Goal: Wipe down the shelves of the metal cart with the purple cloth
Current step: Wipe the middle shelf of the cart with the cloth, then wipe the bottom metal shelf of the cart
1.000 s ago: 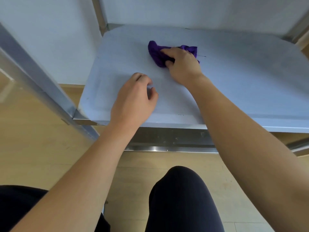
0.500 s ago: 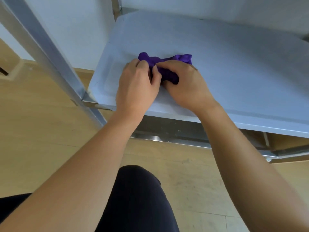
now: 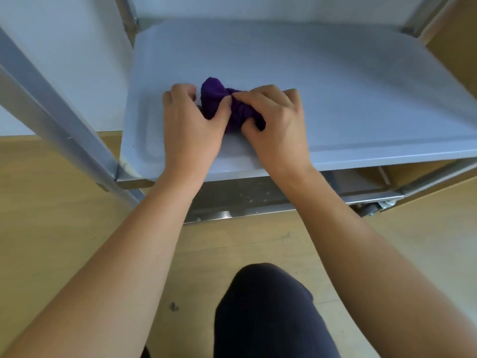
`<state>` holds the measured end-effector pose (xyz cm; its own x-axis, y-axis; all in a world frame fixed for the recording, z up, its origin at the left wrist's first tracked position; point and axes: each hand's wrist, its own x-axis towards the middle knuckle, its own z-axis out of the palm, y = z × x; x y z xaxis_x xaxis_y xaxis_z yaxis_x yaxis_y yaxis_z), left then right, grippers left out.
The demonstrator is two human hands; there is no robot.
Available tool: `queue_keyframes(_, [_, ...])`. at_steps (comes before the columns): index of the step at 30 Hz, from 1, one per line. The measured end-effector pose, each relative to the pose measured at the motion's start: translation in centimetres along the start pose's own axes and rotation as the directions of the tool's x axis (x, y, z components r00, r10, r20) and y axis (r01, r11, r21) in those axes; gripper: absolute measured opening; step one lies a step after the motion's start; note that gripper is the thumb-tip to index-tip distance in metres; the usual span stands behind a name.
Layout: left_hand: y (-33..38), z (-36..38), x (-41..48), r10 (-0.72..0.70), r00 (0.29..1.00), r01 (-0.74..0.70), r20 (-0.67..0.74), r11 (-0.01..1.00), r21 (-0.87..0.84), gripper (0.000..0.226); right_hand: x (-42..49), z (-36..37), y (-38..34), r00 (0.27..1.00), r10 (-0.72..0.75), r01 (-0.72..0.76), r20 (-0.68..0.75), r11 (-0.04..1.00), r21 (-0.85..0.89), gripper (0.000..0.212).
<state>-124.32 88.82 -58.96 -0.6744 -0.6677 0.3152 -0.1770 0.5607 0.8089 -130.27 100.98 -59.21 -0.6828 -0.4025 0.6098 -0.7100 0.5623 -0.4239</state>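
Purple cloth (image 3: pixel 219 99) bunched on shelf (image 3: pixel 335 86), near-left part. Left hand (image 3: pixel 191 127) curled, thumb pinching cloth's left end; right hand (image 3: pixel 276 125) curled round right end. Best: refold into flat pad, press evenly, cover far corners.

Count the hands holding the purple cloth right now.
2. The left hand grips the left side of the bunched purple cloth; the right hand pinches its right side, on the grey metal cart shelf.
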Motion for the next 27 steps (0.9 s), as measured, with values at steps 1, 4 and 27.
queue_keyframes(1, [-0.2,-0.1,0.3,0.008,0.998,-0.009,0.057,1.0,0.017,0.042,-0.3,-0.2,-0.2,0.998,-0.008,0.007,-0.061,1.0,-0.028,0.041])
queue_keyframes(4, [-0.1,-0.9,0.6,0.089,0.972,-0.094,0.218,0.995,0.014,0.046,-1.5,-1.1,-0.8,0.99,-0.063,0.047,-0.123,0.991,-0.128,0.042])
queue_keyframes(27, [0.7,-4.4,-11.6,0.375,0.663,-0.219,0.648,0.925,-0.311,0.015,-14.2,-9.1,-4.8,0.807,0.45,-0.352,0.384,0.887,-0.299,0.059])
